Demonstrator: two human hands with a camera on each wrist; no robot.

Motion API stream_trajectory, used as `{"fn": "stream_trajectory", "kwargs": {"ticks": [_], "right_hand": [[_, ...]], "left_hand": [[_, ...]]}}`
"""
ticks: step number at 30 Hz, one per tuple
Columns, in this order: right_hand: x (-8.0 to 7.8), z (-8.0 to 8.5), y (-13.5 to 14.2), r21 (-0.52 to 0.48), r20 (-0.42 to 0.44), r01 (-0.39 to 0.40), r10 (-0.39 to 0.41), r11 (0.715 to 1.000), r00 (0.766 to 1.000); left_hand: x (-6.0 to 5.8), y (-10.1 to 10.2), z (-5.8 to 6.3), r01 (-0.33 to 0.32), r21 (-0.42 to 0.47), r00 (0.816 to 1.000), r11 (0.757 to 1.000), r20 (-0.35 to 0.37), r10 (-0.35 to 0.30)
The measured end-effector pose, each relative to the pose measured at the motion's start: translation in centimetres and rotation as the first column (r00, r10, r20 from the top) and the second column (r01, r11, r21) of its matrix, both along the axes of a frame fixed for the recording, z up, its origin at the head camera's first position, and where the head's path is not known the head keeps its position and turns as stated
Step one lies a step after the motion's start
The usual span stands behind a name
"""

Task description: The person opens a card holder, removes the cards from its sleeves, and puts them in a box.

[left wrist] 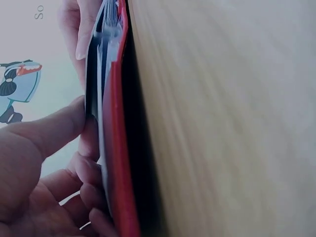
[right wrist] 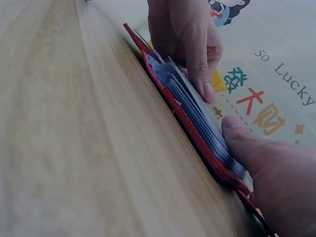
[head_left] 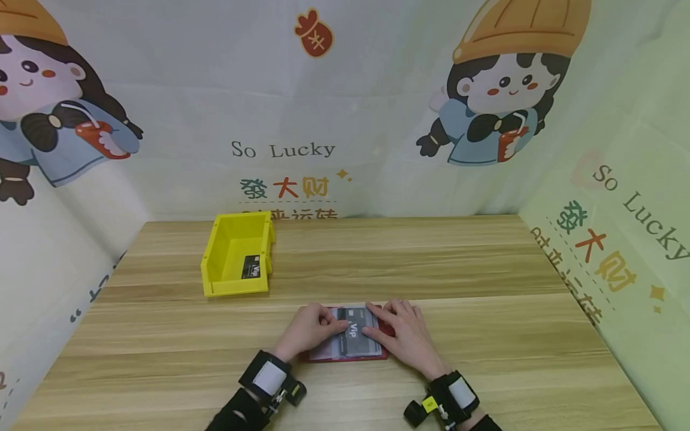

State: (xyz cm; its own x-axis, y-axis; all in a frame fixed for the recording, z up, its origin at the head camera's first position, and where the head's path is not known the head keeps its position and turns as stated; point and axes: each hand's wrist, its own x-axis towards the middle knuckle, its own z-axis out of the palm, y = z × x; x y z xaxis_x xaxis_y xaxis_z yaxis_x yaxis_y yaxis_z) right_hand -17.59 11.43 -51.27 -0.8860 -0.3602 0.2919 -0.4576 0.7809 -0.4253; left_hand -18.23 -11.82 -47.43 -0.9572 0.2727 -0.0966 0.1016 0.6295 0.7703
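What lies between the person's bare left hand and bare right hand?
The grey rectangular card marked Vip, with the red-covered card booklet beneath it, as the head view shows.

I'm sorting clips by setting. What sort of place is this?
Probably a makeshift recording booth: a wood-grain table, printed cartoon sheets hanging behind and beside it, and wrist-worn cameras.

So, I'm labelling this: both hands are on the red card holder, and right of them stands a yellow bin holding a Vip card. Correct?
Wrong side: the head view shows the yellow bin, holding a Vip card, left of the left hand and right hand, both on the red card holder.
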Motion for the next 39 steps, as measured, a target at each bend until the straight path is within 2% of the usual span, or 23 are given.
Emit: {"fn": "stream_trajectory", "kwargs": {"ticks": [10, 15, 18, 22, 29, 33, 39], "right_hand": [[0.0, 0.0, 0.0, 0.001, -0.018, 0.003, -0.003, 1.000, 1.000], [0.0, 0.1, 0.0, -0.004, 0.006, 0.006, -0.006, 1.000, 1.000], [0.1, 0.0, 0.0, 0.000, -0.013, 0.007, -0.007, 1.000, 1.000], [0.1, -0.2, 0.0, -0.002, -0.055, 0.006, -0.006, 1.000, 0.998], [-0.1, -0.4, 0.0, -0.013, -0.061, 0.003, -0.004, 1.000, 0.998], [-0.1, -0.5, 0.1, -0.012, -0.082, -0.002, 0.001, 1.000, 0.997], [0.0, -0.3, 0.0, -0.010, -0.047, 0.005, -0.006, 1.000, 0.999]], "left_hand": [[0.1, -0.9, 0.4, -0.004, 0.022, 1.000, 1.000, 0.027, 0.004], [-0.2, -1.4, -0.1, 0.021, 0.041, 1.000, 0.999, 0.009, -0.021], [-0.3, -1.7, -0.2, 0.026, 0.060, 1.000, 0.998, 0.003, -0.026], [-0.3, -2.1, -0.3, 0.023, 0.081, 1.000, 0.996, 0.014, -0.024], [-0.6, -2.8, -0.8, 0.047, 0.151, 0.998, 0.987, 0.044, -0.054], [-0.6, -3.1, -0.6, 0.021, 0.200, 0.995, 0.980, 0.088, -0.040], [-0.7, -3.9, -0.2, -0.031, 0.254, 0.993, 0.967, 0.118, 0.000]]}}
